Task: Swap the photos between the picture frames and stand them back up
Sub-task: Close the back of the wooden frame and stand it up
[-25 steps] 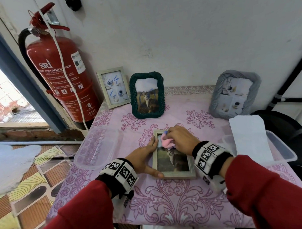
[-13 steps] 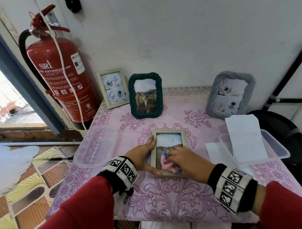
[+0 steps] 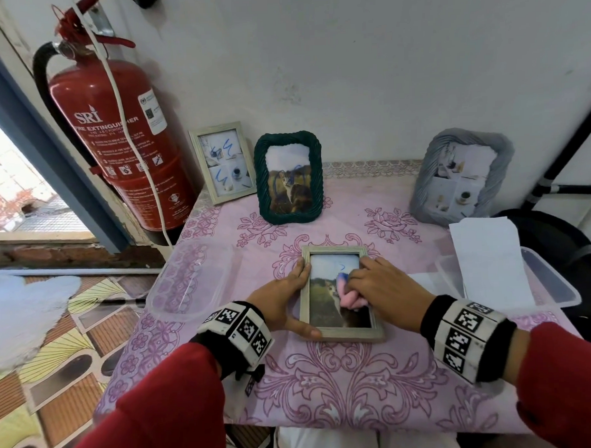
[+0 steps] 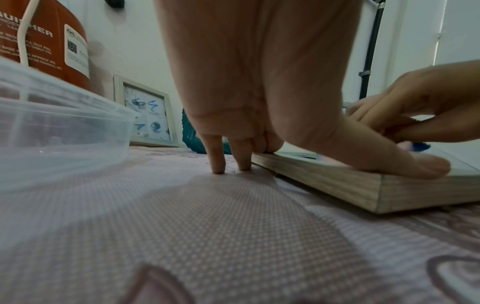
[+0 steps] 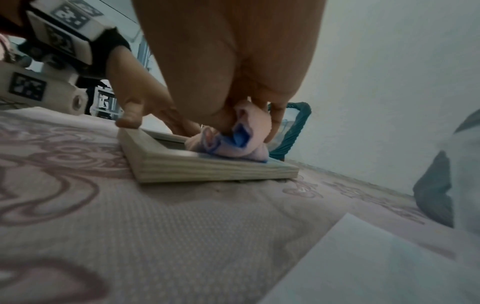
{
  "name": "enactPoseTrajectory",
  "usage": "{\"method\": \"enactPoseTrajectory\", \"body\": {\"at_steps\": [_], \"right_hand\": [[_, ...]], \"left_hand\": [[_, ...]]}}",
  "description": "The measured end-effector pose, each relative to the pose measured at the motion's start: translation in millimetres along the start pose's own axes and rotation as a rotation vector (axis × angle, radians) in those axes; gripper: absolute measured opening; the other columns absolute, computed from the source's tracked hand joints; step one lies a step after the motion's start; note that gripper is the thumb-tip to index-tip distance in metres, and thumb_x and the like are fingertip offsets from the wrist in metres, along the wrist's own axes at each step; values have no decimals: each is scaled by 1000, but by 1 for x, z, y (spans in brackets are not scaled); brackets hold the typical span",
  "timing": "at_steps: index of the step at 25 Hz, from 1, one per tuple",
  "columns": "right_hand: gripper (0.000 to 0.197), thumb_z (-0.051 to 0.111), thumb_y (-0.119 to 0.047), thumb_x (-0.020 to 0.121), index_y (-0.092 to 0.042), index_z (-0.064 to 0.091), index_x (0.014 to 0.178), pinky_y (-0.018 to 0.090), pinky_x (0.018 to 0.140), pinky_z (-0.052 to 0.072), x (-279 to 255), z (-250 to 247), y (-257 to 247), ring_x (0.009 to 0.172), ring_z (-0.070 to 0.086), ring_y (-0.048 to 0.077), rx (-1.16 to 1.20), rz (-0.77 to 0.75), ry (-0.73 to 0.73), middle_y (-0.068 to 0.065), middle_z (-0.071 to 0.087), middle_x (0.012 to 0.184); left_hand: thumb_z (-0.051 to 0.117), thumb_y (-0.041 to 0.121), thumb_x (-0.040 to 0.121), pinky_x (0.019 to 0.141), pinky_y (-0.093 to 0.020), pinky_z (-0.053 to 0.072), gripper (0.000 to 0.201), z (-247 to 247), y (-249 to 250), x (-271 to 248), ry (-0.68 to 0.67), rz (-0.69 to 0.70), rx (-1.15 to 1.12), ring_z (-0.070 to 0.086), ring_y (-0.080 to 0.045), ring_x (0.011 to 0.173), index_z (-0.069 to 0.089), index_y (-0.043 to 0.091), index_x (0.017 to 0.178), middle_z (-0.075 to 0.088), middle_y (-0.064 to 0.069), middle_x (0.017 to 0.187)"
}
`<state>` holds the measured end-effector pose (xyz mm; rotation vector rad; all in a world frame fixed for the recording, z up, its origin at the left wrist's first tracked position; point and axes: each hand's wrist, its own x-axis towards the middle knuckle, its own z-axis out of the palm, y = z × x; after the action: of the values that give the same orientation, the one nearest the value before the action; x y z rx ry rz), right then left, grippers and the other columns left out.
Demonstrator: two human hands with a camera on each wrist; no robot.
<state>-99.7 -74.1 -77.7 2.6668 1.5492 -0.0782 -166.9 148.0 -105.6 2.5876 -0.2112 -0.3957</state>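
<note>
Up the glass slides the right hand (image 3: 378, 281), off the lower corner.
Its fingers (image 5: 275, 115) pinch a crumpled pink cloth (image 5: 233, 142); left hand (image 3: 283, 299), fingers spread, pins the flat wooden frame (image 3: 341, 332).

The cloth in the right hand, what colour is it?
Pink with blue smudges; the cloth shows best in the right wrist view.

Readable text is only on the red fire extinguisher (image 3: 117, 136): white "SRI" brand, with "FIRE EXTINGUISHER" below it. Left wrist view catches the tail end, "GUISHER". Its white sticker (image 3: 152, 111) carries a QR code; the small print there and the instruction lines beneath are too small to read. Wristbands (image 3: 465, 338) show black-and-white square marker codes, no letters.
</note>
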Motion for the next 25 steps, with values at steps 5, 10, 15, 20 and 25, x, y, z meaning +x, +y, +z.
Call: {"method": "enactPoseTrajectory", "body": {"at_steps": [5,10,15,20,25], "right_hand": [[29,48,-14,86,-23,59,111,27,83,28,26,7,24,102,41,17,82,27,11,-8,61,113],[31,52,-2,71,-18,66,95,36,82,37,51,7,31,96,45,22,138,76,-2,-3,65,103],[34,49,1,70,-11,65,98,34,81,37,56,11,23,90,47,27,306,103,36,3,66,101],[32,48,0,72,-14,63,97,33,74,34,35,11,2,80,36,17,369,21,24,1,66,97],[17,54,-17,87,-20,61,102,30,79,34,1,10,-31,92,43,17,311,-111,41,2,61,98]], "left_hand": [[77,49,67,109,-14,13,122,1,1,2,-19,4,31,18,-15,143,-7,17,150,-13,-2,158],[76,49,68,116,-24,19,123,-2,5,2,-47,-1,56,18,-15,144,-11,17,149,-18,-3,157],[77,44,69,116,-24,18,120,-5,11,2,-60,-13,66,17,-17,144,-7,14,149,-13,-6,158],[75,44,71,117,-28,18,118,-8,15,1,-77,-34,92,18,-20,144,-7,12,149,-12,-8,158],[77,43,70,116,-25,19,119,-8,15,1,-69,-29,110,19,-21,144,-6,12,149,-12,-10,158]]}}
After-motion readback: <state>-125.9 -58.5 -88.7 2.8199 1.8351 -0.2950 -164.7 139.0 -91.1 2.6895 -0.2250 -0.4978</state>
